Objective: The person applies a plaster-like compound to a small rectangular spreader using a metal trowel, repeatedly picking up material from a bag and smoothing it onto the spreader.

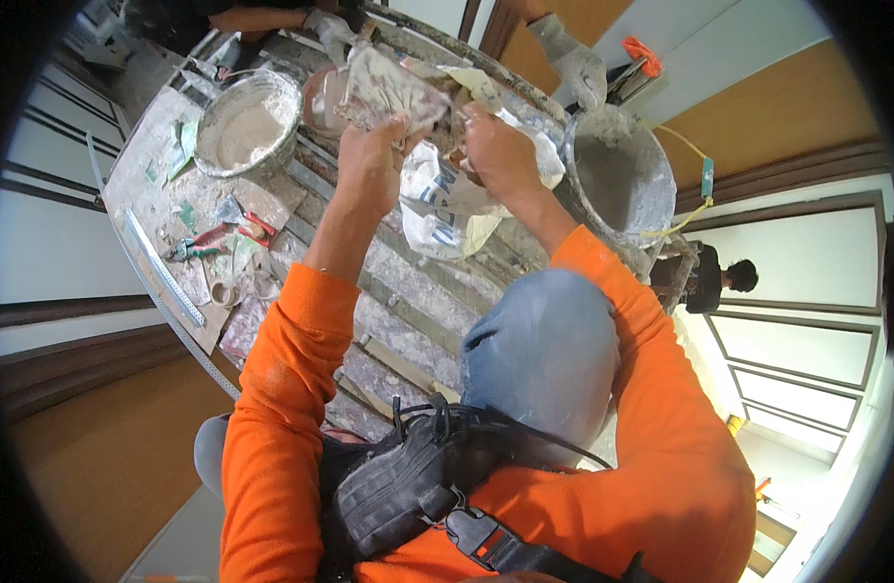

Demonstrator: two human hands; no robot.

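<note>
My left hand [369, 165] is closed on the near edge of a flat, plaster-smeared plate [384, 89], tilted up in front of me. My right hand [500, 151] is closed just right of it, by the plate's right end; what its fingers grip is hidden. Below and between both hands sits a crumpled white bag [442, 209] with blue print. Behind the plate, partly covered, is a reddish-brown bowl [319, 105]. Another person's gloved hand [330, 34] reaches in from the top, close to the plate's far edge.
Under me is a plaster-stained slatted platform [398, 282]. A bucket of pale powder [248, 126] stands left, a grey bucket [617, 180] right. Red-handled pliers [257, 228], a tape roll [223, 291] and a perforated metal strip [163, 267] lie left. Another person [704, 277] is farther right.
</note>
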